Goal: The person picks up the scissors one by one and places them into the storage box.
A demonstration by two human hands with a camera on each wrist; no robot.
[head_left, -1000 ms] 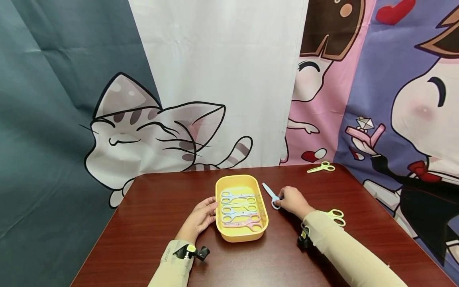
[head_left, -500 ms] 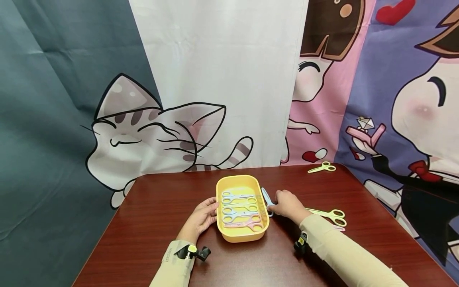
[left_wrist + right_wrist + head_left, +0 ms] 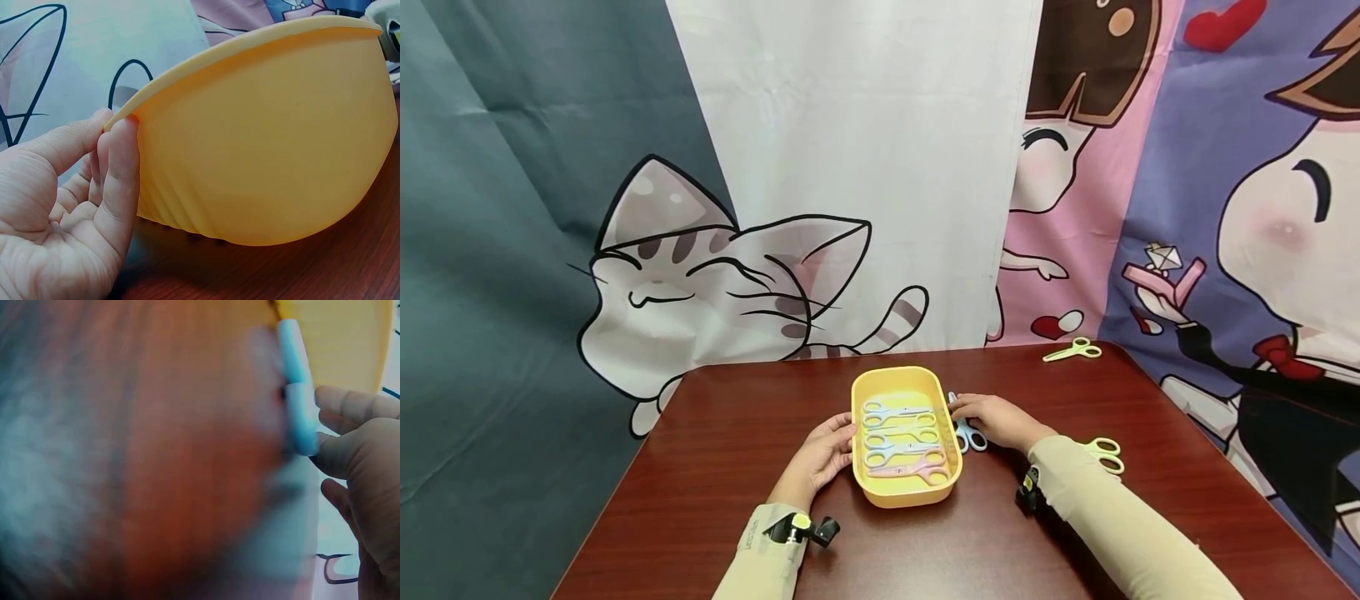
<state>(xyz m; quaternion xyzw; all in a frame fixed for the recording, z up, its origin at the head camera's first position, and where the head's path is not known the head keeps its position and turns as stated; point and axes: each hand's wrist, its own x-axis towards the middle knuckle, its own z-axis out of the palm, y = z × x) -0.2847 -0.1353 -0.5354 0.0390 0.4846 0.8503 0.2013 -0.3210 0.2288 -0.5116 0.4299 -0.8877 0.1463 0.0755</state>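
A yellow plastic tray (image 3: 906, 498) stands mid-table, holding several children's scissors in blue, green and pink. At its left side my left hand (image 3: 822, 454) pinches the rim; in the left wrist view the thumb lies along the rim and a finger presses the outer wall (image 3: 269, 137). Just right of the tray lies a pair of blue scissors (image 3: 972, 438), handles toward me. My right hand (image 3: 996, 419) is over their blades, fingers reaching left toward the tray wall. In the right wrist view thumb and fingertips are right at the blue scissors (image 3: 300, 406); I cannot tell whether they grip.
Green scissors (image 3: 1072, 349) lie at the table's far right corner. Another green pair (image 3: 1105, 454) shows partly from behind my right sleeve (image 3: 1105, 500). A printed cloth (image 3: 880, 167) hangs behind the dark wooden table (image 3: 730, 433).
The blue scissors have come left, close beside the tray, and turned steeper. My right hand has shifted from their handles up toward the blades. My left hand stays on the tray.
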